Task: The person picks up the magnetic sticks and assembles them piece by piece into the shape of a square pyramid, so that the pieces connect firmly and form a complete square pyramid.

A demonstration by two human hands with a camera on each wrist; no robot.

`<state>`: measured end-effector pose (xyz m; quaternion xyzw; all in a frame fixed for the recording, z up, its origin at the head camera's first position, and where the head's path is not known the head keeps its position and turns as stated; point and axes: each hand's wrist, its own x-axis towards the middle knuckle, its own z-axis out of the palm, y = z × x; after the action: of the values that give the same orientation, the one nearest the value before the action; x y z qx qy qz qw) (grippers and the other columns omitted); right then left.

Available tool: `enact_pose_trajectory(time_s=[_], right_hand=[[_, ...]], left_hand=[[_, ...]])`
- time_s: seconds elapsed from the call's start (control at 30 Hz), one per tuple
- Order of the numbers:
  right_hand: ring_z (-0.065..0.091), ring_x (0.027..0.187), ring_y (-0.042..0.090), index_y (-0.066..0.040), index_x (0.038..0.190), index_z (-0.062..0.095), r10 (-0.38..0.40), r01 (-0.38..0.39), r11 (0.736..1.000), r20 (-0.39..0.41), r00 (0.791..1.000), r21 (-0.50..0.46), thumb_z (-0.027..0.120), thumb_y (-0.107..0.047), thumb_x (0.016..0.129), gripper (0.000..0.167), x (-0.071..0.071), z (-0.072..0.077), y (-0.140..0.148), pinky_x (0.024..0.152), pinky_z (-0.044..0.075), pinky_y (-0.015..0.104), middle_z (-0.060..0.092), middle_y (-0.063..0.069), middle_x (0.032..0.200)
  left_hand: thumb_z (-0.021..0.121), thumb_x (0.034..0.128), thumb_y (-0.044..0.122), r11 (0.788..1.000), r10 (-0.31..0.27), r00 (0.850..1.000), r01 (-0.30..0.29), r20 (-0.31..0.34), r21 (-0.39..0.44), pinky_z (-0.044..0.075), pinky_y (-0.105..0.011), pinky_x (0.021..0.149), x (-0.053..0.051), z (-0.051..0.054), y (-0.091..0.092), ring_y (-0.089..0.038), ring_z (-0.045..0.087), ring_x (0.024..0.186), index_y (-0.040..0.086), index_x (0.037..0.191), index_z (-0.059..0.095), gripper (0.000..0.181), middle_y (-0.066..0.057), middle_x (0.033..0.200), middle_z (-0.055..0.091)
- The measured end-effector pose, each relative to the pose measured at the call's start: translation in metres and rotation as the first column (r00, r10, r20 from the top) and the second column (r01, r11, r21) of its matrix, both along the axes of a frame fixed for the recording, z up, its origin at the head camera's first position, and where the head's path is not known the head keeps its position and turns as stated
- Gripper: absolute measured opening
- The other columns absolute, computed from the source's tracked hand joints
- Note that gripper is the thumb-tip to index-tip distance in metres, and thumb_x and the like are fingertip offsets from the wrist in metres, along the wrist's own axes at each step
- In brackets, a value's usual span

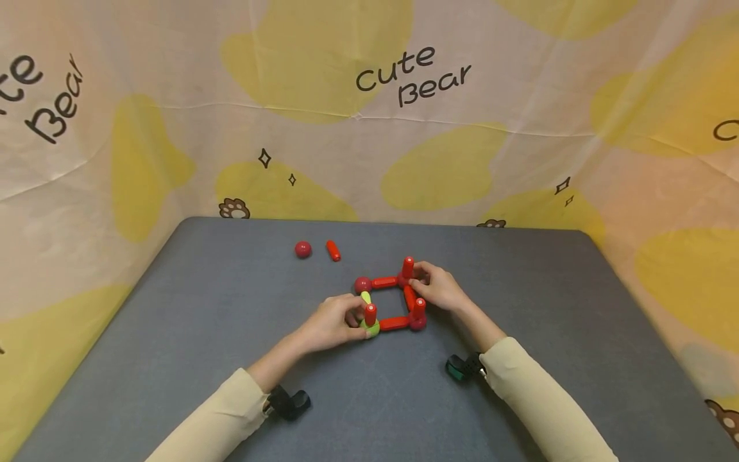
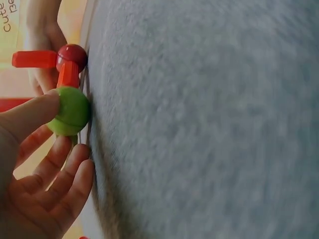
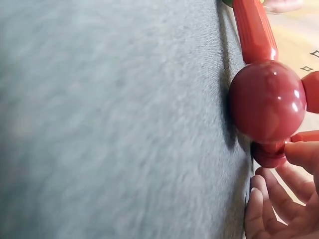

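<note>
A four-sided frame of balls and rods lies on the table, with three red rods standing up from its corners. My left hand [image 1: 335,324] pinches the green ball [image 1: 371,328] at the near left corner; in the left wrist view the thumb presses on the green ball [image 2: 73,110]. At the far right corner my right hand [image 1: 437,285] grips the red ball [image 1: 404,280] between thumb and fingers. The near right red ball [image 1: 417,321] is untouched, large in the right wrist view. A red ball [image 1: 363,285] forms the far left corner, joined by a yellow-green rod [image 1: 366,298].
A loose red ball [image 1: 303,249] and a loose red rod [image 1: 333,250] lie on the grey table [image 1: 231,289] beyond the frame, to the left. A patterned cloth [image 1: 323,147] hangs behind the table. Dark devices are strapped at both wrists.
</note>
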<state>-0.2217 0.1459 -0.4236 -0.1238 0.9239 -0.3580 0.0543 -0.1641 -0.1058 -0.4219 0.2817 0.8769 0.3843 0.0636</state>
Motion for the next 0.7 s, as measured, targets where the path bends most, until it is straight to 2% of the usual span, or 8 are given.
enact_pose_trajectory(time_s=[0.13,0.37,0.6,0.7], right_hand=[[0.060,0.086,0.020,-0.006,0.121,0.055,0.016,-0.016,0.999,-0.007,1.000,-0.031,0.058,-0.018,0.088,0.035,0.007,0.000,0.008,0.068,0.047,0.029,0.062,0.011,0.114],[0.058,0.075,0.014,-0.006,0.119,0.056,0.099,-0.100,0.995,-0.008,0.995,-0.021,0.058,-0.010,0.087,0.033,0.025,0.002,0.021,0.057,0.044,0.025,0.065,0.011,0.108],[0.057,0.075,0.013,-0.005,0.128,0.049,0.221,-0.221,0.975,0.027,0.975,0.008,0.058,-0.008,0.087,0.042,0.042,0.007,0.028,0.056,0.044,0.023,0.061,0.010,0.113],[0.057,0.074,0.013,-0.004,0.130,0.046,0.260,-0.260,0.966,0.037,0.965,-0.001,0.059,-0.007,0.086,0.046,0.048,0.009,0.027,0.058,0.045,0.023,0.060,0.008,0.108]], left_hand=[[0.077,0.0715,0.010,1.000,-0.006,1.000,0.006,0.010,0.013,0.049,-0.020,0.065,-0.003,0.004,-0.007,-0.008,0.062,0.069,0.015,0.092,0.064,0.025,-0.001,0.087,0.063],[0.075,0.0736,0.010,0.994,0.110,0.994,-0.109,-0.030,0.015,0.052,-0.027,0.069,-0.021,0.010,-0.017,-0.013,0.064,0.077,0.009,0.097,0.066,0.025,-0.004,0.094,0.064],[0.074,0.0752,0.013,0.977,0.211,0.977,-0.211,-0.027,0.017,0.052,-0.032,0.073,-0.041,0.007,-0.016,-0.018,0.065,0.085,0.010,0.102,0.066,0.028,-0.005,0.102,0.065],[0.074,0.0764,0.015,0.971,0.241,0.970,-0.241,-0.010,0.005,0.052,-0.032,0.073,-0.048,0.006,-0.013,-0.018,0.065,0.086,0.012,0.103,0.066,0.028,-0.004,0.104,0.065]])
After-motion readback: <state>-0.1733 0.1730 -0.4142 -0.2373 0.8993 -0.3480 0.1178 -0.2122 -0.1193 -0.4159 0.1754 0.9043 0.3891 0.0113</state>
